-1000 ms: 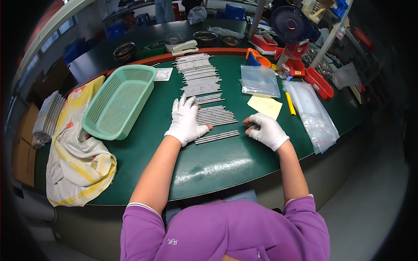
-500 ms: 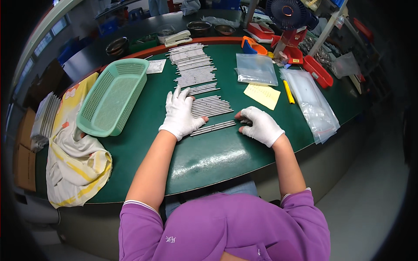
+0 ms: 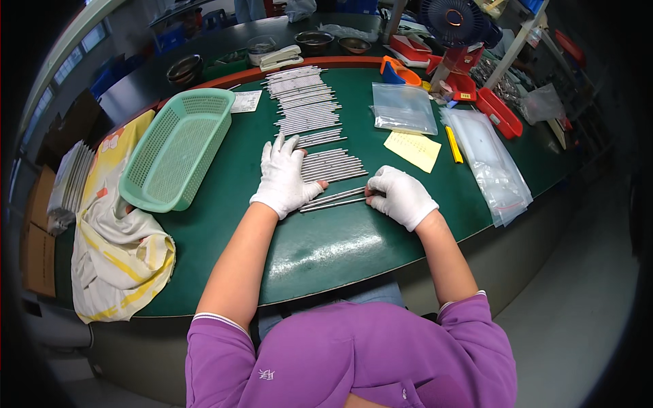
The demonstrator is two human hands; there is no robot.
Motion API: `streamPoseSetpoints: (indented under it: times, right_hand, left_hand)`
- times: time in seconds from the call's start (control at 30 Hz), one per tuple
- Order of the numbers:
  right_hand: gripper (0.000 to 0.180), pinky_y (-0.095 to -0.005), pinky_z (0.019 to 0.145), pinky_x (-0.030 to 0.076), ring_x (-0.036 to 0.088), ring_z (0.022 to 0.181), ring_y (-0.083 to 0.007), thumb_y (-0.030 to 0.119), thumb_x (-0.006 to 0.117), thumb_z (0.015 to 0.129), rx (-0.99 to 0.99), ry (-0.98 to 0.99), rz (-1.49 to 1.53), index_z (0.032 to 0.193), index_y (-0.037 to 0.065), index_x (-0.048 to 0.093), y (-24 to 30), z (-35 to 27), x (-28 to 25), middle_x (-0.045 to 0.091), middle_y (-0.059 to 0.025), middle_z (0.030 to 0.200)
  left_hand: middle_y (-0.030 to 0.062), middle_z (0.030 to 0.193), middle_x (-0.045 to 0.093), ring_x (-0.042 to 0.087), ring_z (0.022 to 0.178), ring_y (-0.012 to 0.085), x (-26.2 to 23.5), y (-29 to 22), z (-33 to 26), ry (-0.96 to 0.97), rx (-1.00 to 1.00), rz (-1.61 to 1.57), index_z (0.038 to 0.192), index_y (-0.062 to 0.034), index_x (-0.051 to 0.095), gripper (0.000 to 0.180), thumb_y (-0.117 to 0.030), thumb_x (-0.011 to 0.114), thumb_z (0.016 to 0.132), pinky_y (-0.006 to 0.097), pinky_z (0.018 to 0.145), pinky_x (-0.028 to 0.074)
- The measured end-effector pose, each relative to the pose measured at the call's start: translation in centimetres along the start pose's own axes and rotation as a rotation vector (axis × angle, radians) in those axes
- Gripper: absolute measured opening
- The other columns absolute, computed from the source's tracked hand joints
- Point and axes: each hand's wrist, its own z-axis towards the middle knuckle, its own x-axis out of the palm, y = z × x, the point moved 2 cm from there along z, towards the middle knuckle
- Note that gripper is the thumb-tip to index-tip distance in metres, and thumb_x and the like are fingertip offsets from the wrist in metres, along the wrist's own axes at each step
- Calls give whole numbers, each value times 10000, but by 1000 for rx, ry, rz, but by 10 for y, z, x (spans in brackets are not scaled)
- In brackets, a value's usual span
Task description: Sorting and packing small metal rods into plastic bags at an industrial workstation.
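Thin metal rods (image 3: 301,102) lie side by side in a long column on the green tabletop, with a smaller group (image 3: 333,165) nearer me. My left hand (image 3: 281,178), in a white fingerless-tipped glove, rests open with fingers spread at the left ends of that group. Its thumb reaches toward the left ends of the nearest few rods (image 3: 333,200). My right hand (image 3: 403,196), gloved the same way, has thumb and fingers closed on the right ends of these rods, which fan slightly apart. The exact number in the pinch is hidden by the fingers.
A green plastic basket (image 3: 221,122) and a yellow-and-white cloth (image 3: 122,265) are on the left. To the right lie clear plastic bags (image 3: 405,112), a yellow note (image 3: 413,149), a yellow cutter (image 3: 454,145) and red bins (image 3: 498,112). A dark fan (image 3: 452,20) stands behind.
My right hand has moved slightly left and closed on the right ends of the nearest rods, which now spread apart there. My left hand stays almost in place.
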Motion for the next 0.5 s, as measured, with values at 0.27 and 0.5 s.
streamPoseSetpoints:
  times: [0.27, 0.5]
  right_hand:
    - [113, -275, 598, 466, 556, 619, -170, 57, 644, 738, 84, -123, 252, 809, 28, 561, -10, -24, -36, 553, -84, 718]
    - [152, -290, 603, 465, 568, 657, -203, 25, 680, 694, -319, -201, 131, 781, 48, 557, 37, -18, -59, 558, -69, 733]
  left_hand:
    - [215, 1273, 433, 288, 1266, 409, 2, 1, -1, -74, 37, -26, 988, 19, 581, 512, -403, 669, 711, 523, 1072, 197]
    - [226, 1238, 449, 303, 1236, 439, 5, -1, -8, -129, 45, 15, 943, 28, 577, 479, -395, 653, 729, 513, 1050, 231]
